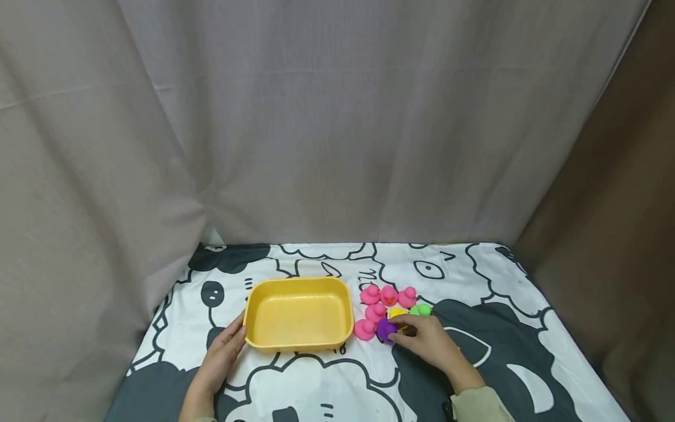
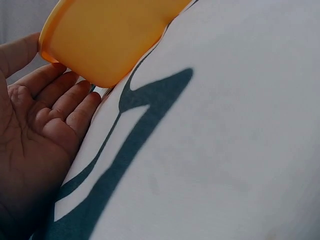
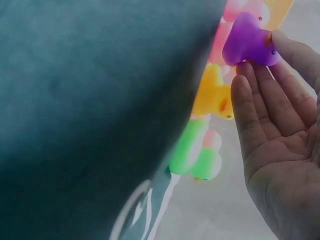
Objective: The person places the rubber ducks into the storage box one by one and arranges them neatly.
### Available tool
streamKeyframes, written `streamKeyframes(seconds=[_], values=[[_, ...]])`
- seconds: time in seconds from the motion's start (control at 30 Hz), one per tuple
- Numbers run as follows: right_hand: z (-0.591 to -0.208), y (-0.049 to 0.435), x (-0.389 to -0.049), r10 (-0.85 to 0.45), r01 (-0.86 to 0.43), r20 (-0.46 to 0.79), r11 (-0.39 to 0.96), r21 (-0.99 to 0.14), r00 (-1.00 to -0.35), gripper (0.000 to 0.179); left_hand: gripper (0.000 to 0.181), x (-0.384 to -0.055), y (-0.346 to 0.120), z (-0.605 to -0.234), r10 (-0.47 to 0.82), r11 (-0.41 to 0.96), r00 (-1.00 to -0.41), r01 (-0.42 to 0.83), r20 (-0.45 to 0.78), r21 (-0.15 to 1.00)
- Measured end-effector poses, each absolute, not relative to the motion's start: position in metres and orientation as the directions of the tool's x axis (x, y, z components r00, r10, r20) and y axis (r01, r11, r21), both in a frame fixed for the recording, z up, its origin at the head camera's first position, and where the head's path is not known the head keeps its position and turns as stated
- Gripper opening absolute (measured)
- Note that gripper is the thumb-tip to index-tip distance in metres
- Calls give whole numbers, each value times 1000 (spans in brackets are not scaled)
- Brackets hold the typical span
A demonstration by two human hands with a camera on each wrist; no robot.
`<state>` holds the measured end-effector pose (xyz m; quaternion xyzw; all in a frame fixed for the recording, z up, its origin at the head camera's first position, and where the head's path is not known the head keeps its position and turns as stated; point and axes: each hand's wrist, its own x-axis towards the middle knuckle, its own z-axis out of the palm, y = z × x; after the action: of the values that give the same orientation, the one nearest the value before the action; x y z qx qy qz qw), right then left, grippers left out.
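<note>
A yellow tray (image 1: 299, 319) lies on the printed cloth (image 1: 311, 384) with nothing in it. The left hand (image 1: 222, 354) grasps nothing: its fingers are relaxed, and it rests against the tray's side at 9 o'clock. The small ducks sit together just off the tray's 3 o'clock side. At the group's 6 o'clock edge is the purple duck (image 1: 385, 332), pinched between the thumb and fingers of the right hand (image 1: 429, 341), which reaches in from 4 o'clock. Whether that duck is off the cloth, I cannot tell.

The yellow duck (image 1: 398, 312) is near the group's middle, partly hidden by the right hand in the head view; the green duck (image 1: 422, 309) is at 3 o'clock. Five pink ducks (image 1: 376, 312) curve from 8 round to 1.

I would judge the work barely begun: one duck is in hand, the other seven are unheld, and none is in the tray.
</note>
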<state>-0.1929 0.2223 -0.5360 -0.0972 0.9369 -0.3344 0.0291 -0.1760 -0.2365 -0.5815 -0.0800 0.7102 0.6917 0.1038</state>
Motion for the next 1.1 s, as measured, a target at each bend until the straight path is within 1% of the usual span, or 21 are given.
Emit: streamKeyframes(seconds=[0.37,0.7,0.87,1.1], values=[[-547,220,-197,-197,-138,7,661,-738,-980,29,63,-175,-238,-580,46,31,-965,-256,-257,966],[-543,221,-194,-183,-126,5,660,-741,-983,28,64,-176,-237,-582,36,27,-965,-258,-259,966],[-541,222,-194,-183,-137,22,643,-753,-983,29,64,-175,-238,-584,36,23,-966,-253,-254,967],[-533,222,-198,-192,-186,82,621,-761,-978,29,64,-176,-238,-583,46,13,-970,-240,-240,971]])
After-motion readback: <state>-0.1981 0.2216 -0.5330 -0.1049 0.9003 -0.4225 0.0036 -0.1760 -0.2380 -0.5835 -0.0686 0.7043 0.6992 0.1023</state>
